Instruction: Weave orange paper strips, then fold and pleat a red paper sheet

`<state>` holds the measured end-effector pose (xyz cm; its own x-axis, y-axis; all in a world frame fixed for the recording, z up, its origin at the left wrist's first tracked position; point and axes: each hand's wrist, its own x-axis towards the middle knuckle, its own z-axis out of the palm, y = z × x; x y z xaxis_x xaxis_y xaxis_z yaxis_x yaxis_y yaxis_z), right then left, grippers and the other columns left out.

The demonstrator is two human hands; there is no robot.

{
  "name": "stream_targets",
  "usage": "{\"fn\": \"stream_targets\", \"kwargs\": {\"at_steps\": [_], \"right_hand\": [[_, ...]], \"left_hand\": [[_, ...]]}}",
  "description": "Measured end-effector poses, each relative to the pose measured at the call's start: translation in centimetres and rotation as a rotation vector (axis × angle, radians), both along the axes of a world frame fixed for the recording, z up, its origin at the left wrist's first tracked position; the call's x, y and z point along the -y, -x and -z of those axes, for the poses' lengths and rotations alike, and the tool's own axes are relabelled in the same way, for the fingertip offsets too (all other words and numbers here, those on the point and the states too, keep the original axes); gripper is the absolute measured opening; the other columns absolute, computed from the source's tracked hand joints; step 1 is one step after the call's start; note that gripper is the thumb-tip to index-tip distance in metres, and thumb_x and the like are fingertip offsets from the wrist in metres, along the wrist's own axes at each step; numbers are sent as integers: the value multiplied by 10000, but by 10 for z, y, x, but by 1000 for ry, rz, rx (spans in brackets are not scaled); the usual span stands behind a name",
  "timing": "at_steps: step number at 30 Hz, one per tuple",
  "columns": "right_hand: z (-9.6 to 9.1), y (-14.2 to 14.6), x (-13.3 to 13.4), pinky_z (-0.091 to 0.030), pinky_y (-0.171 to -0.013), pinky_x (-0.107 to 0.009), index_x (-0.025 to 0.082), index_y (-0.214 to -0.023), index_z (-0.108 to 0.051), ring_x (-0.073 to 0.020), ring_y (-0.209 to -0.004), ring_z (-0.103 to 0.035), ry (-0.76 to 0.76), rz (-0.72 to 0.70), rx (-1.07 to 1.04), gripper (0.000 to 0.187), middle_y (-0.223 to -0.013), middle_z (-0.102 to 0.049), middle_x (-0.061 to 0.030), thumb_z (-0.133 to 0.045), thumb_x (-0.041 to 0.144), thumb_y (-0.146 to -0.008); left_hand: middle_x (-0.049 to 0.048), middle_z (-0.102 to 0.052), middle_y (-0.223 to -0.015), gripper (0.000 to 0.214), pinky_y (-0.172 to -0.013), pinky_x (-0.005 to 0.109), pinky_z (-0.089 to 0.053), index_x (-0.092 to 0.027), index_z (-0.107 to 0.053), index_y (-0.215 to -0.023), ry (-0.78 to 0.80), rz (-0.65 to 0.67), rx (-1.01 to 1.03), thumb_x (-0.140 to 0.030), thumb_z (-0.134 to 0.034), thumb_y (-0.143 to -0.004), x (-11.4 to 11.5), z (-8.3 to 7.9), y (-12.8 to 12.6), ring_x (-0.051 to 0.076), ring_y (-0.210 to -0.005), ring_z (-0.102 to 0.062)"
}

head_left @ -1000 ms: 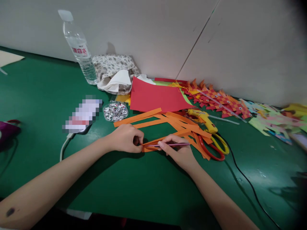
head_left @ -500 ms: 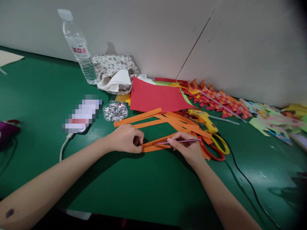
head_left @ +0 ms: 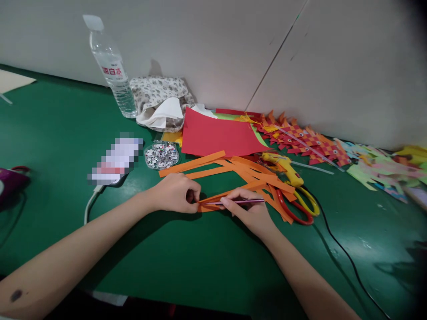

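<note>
My left hand (head_left: 175,193) is closed, pinching the left end of an orange paper strip (head_left: 216,195) that is folded or doubled, its two layers spreading apart to the right. In my right hand (head_left: 250,213) is a thin pinkish-purple stick (head_left: 250,202), gripped like a pen. The stick's tip lies between the strip's layers, close to my left fingers. Several loose orange strips (head_left: 208,171) lie just behind both hands. Right of my right hand are scissors with red and yellow handles (head_left: 300,218), their blades hidden under strips.
A red paper sheet (head_left: 220,133) and a bag of googly eyes (head_left: 162,155) lie behind the strips. A yellow glue gun (head_left: 285,169) trails a black cord. Woven paper fish (head_left: 303,138) line the wall. To the left are a phone (head_left: 116,160) and a water bottle (head_left: 115,75).
My right hand has slid left with the stick, bringing its tip nearer my left fingers. My left hand keeps its pinch on the strip's end.
</note>
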<state>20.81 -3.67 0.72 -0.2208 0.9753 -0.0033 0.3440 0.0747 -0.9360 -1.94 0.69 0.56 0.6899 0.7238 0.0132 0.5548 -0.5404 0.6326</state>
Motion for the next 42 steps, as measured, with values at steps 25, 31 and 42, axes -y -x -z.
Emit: {"fn": "stream_targets", "kwargs": {"at_steps": [25, 31, 42], "right_hand": [[1, 0, 0, -418, -485, -242, 190, -676, -654, -109, -486, -534, -29, -29, -6, 190, -623, -667, -16, -658, 341, -791], [3, -9, -2, -425, -505, -240, 195, -660, -643, -113, -508, -538, -73, 38, -14, 196, -595, -649, -2, -682, 337, -790], [7, -5, -1, -414, -502, -239, 195, -685, -654, -123, -538, -555, -101, -64, 41, 169, -618, -660, -14, -669, 318, -800]], "left_hand": [[-31, -649, -596, 53, -490, 170, -328, -177, -664, -658, 54, -26, -31, -214, -628, -644, 1, -3, -1, 83, -531, -553], [-36, -636, -584, 45, -495, 169, -332, -175, -659, -652, 65, -32, -46, -206, -627, -652, 0, -4, -2, 81, -530, -548], [-39, -634, -586, 34, -493, 165, -334, -178, -658, -668, 53, -11, -34, -194, -632, -654, 0, -3, -1, 80, -532, -557]]}}
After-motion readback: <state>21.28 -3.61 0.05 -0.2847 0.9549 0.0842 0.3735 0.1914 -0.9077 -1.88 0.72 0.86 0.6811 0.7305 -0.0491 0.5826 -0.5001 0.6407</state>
